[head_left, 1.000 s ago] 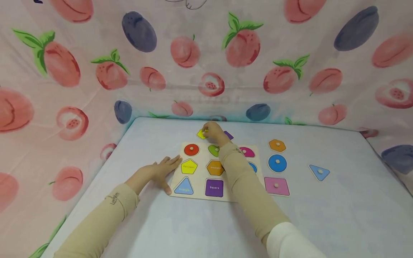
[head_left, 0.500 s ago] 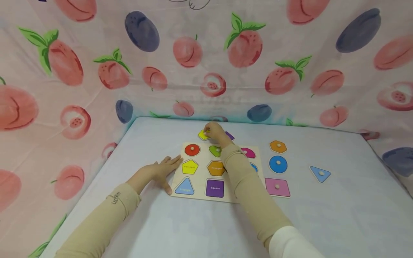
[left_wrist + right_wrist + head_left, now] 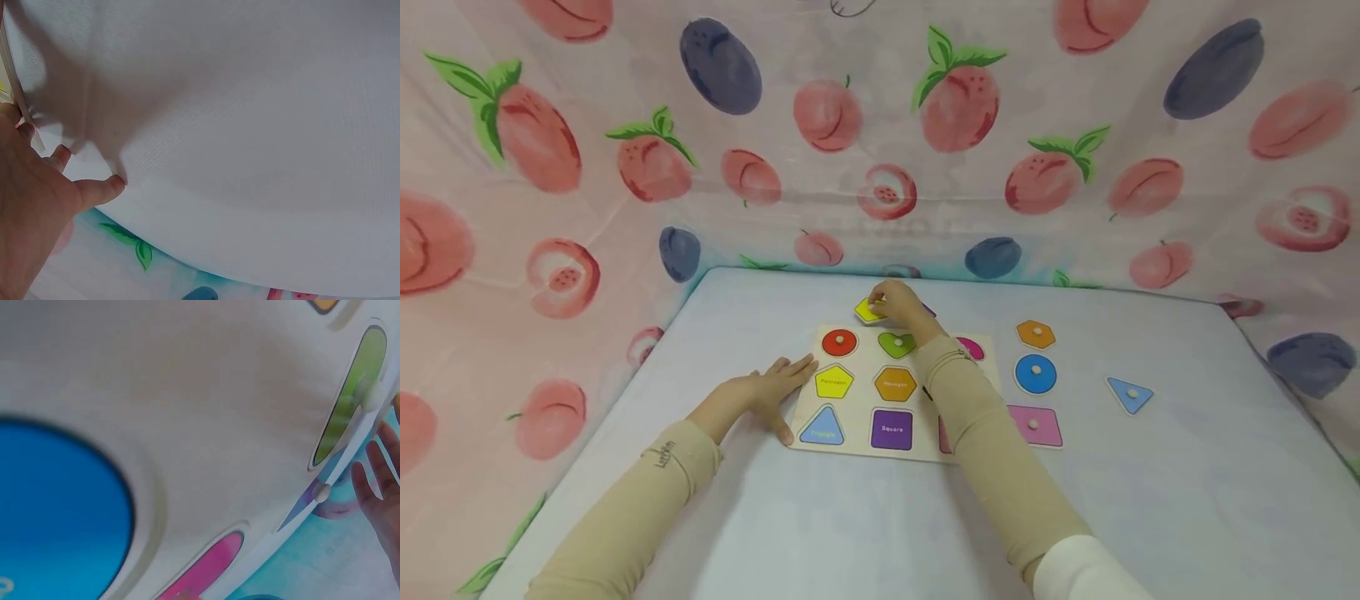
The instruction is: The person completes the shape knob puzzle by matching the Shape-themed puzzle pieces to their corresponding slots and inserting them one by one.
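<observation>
In the head view my right hand (image 3: 897,302) pinches the knob of a yellow pentagon puzzle piece (image 3: 867,312), just beyond the far edge of a wooden shape puzzle board (image 3: 857,408). The piece sits slightly tilted, its near edge showing. Partly behind that hand lies a purple piece (image 3: 929,310). My left hand (image 3: 772,392) rests at the board's left edge, fingers spread over the rim and thumb at the near corner. Knobbed pieces sit in the board's far row: a red circle (image 3: 839,342), a green heart (image 3: 896,343) and a magenta one (image 3: 972,347).
Right of the board lie an orange hexagon (image 3: 1036,334), a blue circle (image 3: 1035,374), a pink rectangle (image 3: 1041,427) and a light blue triangle (image 3: 1130,395). My right forearm covers part of the board. A fruit-print cloth (image 3: 880,125) hangs behind the white table (image 3: 820,517).
The yellow pentagon has tilted and risen slightly in my right hand's pinch. My left hand keeps its place at the board. The head view has shifted a little.
</observation>
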### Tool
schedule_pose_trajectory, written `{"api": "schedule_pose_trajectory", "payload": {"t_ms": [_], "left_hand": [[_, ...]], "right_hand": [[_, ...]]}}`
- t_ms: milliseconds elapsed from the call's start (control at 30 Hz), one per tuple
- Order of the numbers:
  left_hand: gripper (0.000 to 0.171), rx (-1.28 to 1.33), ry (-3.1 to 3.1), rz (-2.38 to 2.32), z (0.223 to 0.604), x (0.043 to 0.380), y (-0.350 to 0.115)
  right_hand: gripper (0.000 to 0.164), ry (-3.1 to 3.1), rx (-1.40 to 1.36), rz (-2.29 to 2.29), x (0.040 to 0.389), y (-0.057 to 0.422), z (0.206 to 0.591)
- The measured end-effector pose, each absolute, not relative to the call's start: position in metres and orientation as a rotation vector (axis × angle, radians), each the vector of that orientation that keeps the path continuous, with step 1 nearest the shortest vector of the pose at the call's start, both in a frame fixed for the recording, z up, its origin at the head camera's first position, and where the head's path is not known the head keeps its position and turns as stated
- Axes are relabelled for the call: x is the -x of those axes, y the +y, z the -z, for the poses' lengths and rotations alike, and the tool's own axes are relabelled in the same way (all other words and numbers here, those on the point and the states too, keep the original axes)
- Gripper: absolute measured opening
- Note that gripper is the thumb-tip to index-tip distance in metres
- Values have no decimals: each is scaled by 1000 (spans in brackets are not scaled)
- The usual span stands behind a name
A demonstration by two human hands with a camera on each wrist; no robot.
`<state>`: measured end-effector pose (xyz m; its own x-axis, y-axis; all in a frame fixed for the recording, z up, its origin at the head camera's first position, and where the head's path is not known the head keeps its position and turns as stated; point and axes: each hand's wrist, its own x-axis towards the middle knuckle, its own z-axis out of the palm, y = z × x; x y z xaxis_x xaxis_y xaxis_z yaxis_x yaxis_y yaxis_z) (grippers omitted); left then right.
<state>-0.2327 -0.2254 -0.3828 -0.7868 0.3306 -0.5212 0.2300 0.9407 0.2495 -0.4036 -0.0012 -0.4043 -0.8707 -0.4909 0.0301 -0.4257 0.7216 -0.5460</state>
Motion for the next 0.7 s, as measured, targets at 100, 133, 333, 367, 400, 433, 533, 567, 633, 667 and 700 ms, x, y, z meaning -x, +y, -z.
{"api": "schedule_pose_trajectory", "payload": {"t_ms": [100, 133, 333, 367, 400, 433, 533, 567, 633, 667, 700], "left_hand": [[121, -413, 2514, -220, 384, 234, -226], [121, -420, 2516, -218, 384, 235, -226], [122, -434, 2515, -227, 383, 235, -226], [123, -433, 2515, -229, 383, 235, -225], [123, -432, 2516, -226, 383, 235, -225], [123, -434, 2517, -230, 383, 235, -225], [123, -434, 2517, -229, 382, 234, -224], [123, -437, 2517, -228, 382, 234, -223], [123, -445, 2518, -225, 382, 234, -223], [123, -448, 2518, -222, 382, 234, -223], [123, -450, 2517, -220, 382, 234, -223]], "right_hand": [[17, 2831, 736, 845, 398, 2, 401], [17, 2839, 729, 851, 397, 4, 400], [20, 2876, 658, 833, 391, 11, 394], [20, 2878, 654, 824, 390, 12, 393], [20, 2880, 650, 817, 389, 13, 392], [21, 2881, 648, 811, 388, 15, 391], [21, 2875, 640, 804, 385, 19, 388], [21, 2871, 630, 805, 383, 20, 388], [21, 2861, 598, 818, 381, 23, 387], [21, 2857, 582, 828, 379, 24, 387], [21, 2853, 569, 842, 378, 25, 387]]}}
